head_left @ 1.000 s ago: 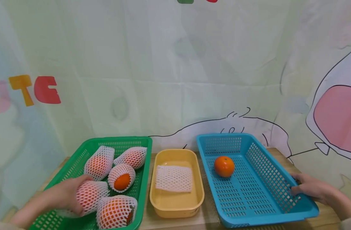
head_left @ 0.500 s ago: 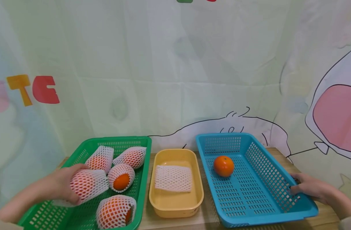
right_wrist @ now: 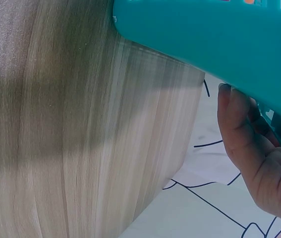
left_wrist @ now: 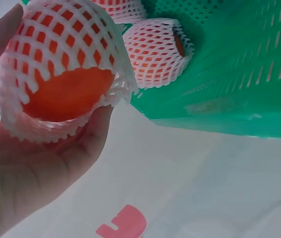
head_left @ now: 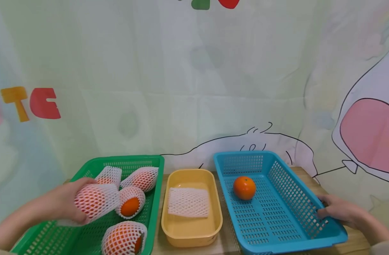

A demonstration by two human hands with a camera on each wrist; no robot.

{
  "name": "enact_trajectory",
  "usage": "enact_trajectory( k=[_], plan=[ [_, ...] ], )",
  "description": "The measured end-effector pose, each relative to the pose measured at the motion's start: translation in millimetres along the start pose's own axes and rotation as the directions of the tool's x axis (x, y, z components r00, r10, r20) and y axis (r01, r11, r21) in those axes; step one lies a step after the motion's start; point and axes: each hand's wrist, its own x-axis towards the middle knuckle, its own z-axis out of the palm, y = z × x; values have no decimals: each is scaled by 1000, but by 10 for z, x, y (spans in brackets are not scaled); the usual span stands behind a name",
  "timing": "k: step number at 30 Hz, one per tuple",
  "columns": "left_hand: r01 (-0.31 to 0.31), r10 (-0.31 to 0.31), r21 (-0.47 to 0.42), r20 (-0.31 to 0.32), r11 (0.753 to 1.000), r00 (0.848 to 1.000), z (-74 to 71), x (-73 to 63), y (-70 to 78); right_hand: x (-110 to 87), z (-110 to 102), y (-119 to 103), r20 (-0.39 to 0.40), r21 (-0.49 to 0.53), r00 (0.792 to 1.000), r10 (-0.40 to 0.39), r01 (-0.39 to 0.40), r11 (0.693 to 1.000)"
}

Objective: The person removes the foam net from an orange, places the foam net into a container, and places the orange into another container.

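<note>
My left hand (head_left: 65, 202) grips an orange in a white foam net (head_left: 90, 202), lifted over the green basket (head_left: 157, 202). In the left wrist view, thumb and fingers curl round the netted orange (left_wrist: 66, 94), whose bare skin shows through the net's open end. Several other netted oranges lie in the green basket, one of them (head_left: 122, 238) near its front. On the right side, my right hand (head_left: 339, 210) holds the rim of the blue basket (head_left: 277, 246). The right wrist view shows its fingers (right_wrist: 237, 111) hooked at that rim.
A bare orange (head_left: 244, 188) sits in the blue basket, towards its left side. Between the baskets stands a yellow tub (head_left: 191, 232) with a flat white foam net (head_left: 188, 202) in it. All stand on a wooden table (right_wrist: 81, 124) before a printed curtain (head_left: 188, 78).
My left hand has raised the netted orange off the basket floor, a little up and left. The right hand stays on the blue rim. The head view has shifted slightly.
</note>
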Motion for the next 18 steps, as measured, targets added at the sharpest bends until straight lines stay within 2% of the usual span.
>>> enact_trajectory(
  k=[3, 8, 18],
  plan=[
    [-1, 1, 16, -17, 1000, 1000, -14, 20, 20, 13, -4, 20, -2, 3, 1000, 12, -12, 1000],
    [-36, 38, 42, -47, 999, 998, -52, 6, 77, 22, -1, 24, 1, 4, 1000, 20, -20, 1000],
    [-36, 37, 28, -47, 999, 998, -146, -2, 191, 15, 9, -17, 13, -48, 1000, 15, -15, 999]
  ],
)
